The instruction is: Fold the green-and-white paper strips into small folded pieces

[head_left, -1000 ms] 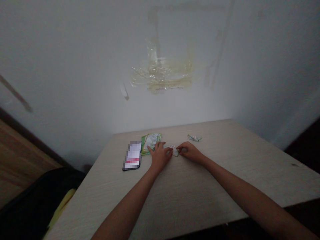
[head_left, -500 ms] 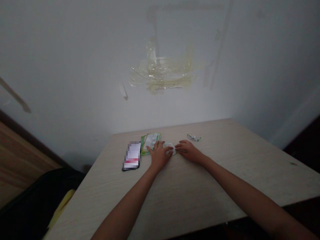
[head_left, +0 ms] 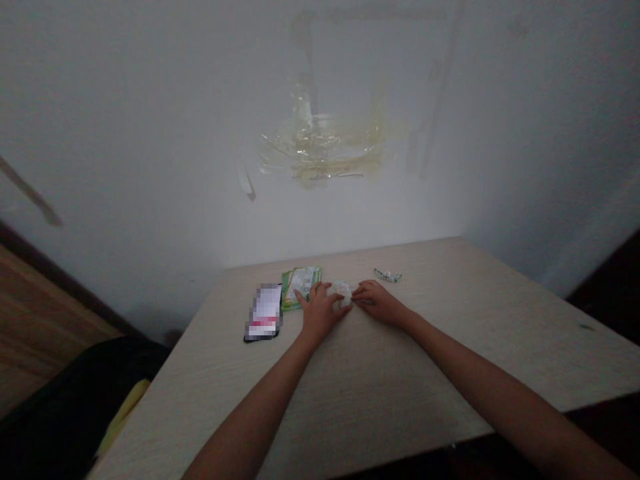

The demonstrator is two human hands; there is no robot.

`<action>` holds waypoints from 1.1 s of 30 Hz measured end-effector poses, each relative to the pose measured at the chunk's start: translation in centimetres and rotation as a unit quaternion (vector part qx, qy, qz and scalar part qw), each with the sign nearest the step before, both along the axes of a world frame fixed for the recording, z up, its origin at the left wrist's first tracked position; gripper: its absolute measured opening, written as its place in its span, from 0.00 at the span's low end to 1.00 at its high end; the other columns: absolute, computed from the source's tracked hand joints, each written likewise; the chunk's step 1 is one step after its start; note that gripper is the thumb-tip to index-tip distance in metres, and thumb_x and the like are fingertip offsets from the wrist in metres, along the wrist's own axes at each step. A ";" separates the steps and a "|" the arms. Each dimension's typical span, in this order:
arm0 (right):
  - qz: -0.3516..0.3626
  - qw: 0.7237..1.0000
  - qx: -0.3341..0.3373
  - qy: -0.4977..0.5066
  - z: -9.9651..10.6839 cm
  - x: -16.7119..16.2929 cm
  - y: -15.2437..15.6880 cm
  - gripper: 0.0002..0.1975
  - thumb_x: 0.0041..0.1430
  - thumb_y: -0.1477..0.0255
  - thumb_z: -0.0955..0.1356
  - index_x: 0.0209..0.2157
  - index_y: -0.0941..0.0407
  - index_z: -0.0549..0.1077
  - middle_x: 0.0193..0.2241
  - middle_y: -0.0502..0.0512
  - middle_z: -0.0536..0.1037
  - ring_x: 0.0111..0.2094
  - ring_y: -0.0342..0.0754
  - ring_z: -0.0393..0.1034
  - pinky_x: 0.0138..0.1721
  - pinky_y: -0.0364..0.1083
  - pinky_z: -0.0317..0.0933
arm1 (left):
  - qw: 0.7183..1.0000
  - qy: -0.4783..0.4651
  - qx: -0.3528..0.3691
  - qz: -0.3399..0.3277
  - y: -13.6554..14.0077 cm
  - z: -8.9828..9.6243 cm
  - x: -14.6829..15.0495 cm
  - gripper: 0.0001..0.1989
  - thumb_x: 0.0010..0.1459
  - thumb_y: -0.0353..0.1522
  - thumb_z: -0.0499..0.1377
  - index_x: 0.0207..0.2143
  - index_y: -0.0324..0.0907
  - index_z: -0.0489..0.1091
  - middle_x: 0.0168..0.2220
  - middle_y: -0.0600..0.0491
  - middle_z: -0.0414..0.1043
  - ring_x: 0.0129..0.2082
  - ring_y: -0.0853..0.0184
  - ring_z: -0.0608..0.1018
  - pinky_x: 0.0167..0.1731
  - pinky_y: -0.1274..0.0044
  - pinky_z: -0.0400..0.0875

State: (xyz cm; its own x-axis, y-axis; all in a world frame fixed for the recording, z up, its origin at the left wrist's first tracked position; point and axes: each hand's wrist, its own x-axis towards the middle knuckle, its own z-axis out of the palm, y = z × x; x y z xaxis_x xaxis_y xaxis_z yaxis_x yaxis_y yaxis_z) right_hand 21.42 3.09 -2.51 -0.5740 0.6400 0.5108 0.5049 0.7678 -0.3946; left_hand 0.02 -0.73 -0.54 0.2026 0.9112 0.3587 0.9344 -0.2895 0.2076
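A small, pale, roundish thing (head_left: 343,291), flat on the table, looks thin and partly see-through; its kind is too blurred to tell. My left hand (head_left: 321,311) rests at its left side with fingers spread. Its thumb and index finger lie apart at the near edge of the pale piece, and the outer fingers reach over a green and white packet (head_left: 303,279). From the right, my right hand (head_left: 379,302) has its fingertips pressed together at the right edge of the pale piece.
Left of the packet lies a phone (head_left: 263,313) with a blurred screen. A small crumpled wrapper (head_left: 388,275) sits beyond my right hand. The pale wooden table (head_left: 380,387) meets a wall (head_left: 165,167) with old tape at the back. Dark cloth (head_left: 95,380) is at lower left.
My left thumb and index finger have moved apart, uncovering more of the pale round piece. The right fingertips have shifted very slightly right. Packet, phone and wrapper stay put.
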 end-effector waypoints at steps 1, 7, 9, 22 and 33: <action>0.000 1.000 -0.001 0.002 0.0 0.0 0.0 0.12 0.59 0.76 0.68 0.43 0.52 0.79 0.41 0.57 0.78 0.49 0.51 0.67 0.52 0.53 0.60 | 1.000 0.001 0.003 -0.001 0.0 0.1 0.0 0.15 0.54 0.49 0.61 0.43 0.58 0.76 0.59 0.53 0.65 0.62 0.52 0.60 0.58 0.39 0.31; 0.002 1.000 0.013 -0.013 0.4 0.0 -0.3 0.13 0.59 0.77 0.68 0.43 0.52 0.79 0.40 0.58 0.77 0.48 0.52 0.66 0.51 0.53 0.60 | 1.000 -0.002 0.010 -0.013 0.0 0.1 0.0 0.12 0.56 0.47 0.60 0.40 0.58 0.77 0.57 0.54 0.67 0.61 0.53 0.62 0.58 0.39 0.29; -0.003 0.999 0.025 -0.027 0.6 -0.1 -0.5 0.13 0.59 0.77 0.67 0.43 0.52 0.79 0.40 0.58 0.77 0.48 0.52 0.66 0.50 0.52 0.60 | 1.000 -0.010 0.012 -0.011 0.0 0.0 -0.1 0.10 0.57 0.46 0.60 0.40 0.59 0.77 0.57 0.54 0.67 0.60 0.53 0.63 0.58 0.39 0.30; 0.010 0.998 0.016 -0.056 1.4 -0.7 -1.6 0.17 0.59 0.79 0.65 0.48 0.51 0.77 0.40 0.57 0.75 0.43 0.51 0.67 0.46 0.50 0.60 | 0.998 -0.044 -0.005 -0.033 0.3 -0.2 -0.2 0.08 0.55 0.43 0.63 0.36 0.55 0.78 0.56 0.55 0.67 0.60 0.56 0.64 0.58 0.39 0.28; 0.018 0.999 0.005 -0.045 1.1 -0.7 -1.2 0.20 0.58 0.81 0.65 0.49 0.51 0.76 0.41 0.57 0.75 0.43 0.50 0.67 0.47 0.50 0.60 | 0.997 -0.027 0.031 -0.063 0.2 -0.1 -0.1 0.05 0.58 0.38 0.61 0.35 0.53 0.77 0.55 0.54 0.69 0.59 0.57 0.66 0.58 0.38 0.26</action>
